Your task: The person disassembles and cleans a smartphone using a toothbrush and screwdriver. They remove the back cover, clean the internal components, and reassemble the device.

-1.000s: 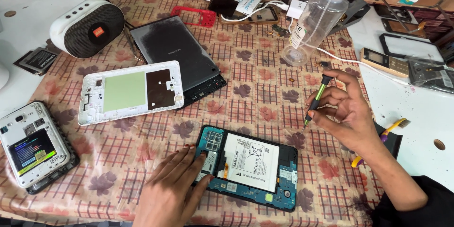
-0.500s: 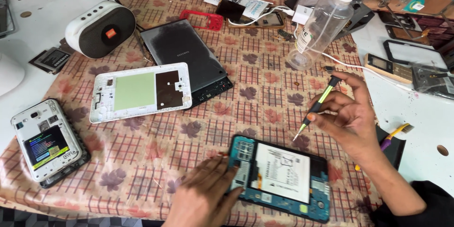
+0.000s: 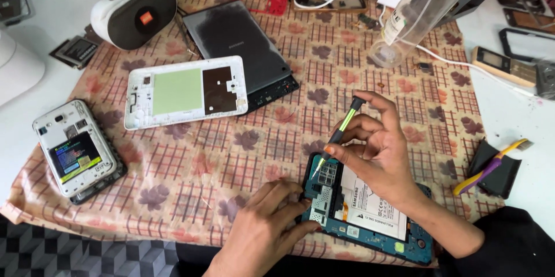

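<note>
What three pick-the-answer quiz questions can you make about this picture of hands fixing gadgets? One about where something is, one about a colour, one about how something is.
1. Where does the tip of the screwdriver point?
A. at the opened tablet
B. at the round speaker
C. at the clear bottle

2. What colour is the screwdriver's handle?
A. red and white
B. green and black
C. blue and yellow

3. How is the tablet under the hands?
A. shut, back cover on
B. wrapped in a box
C. open, battery and circuit board showing

Answers:
1. A: the right hand aims the tip down onto the tablet's upper left corner.
2. B: the handle is bright green with black ends.
3. C: the white battery and teal board lie bare, while the left hand steadies the tablet's left edge.
</note>
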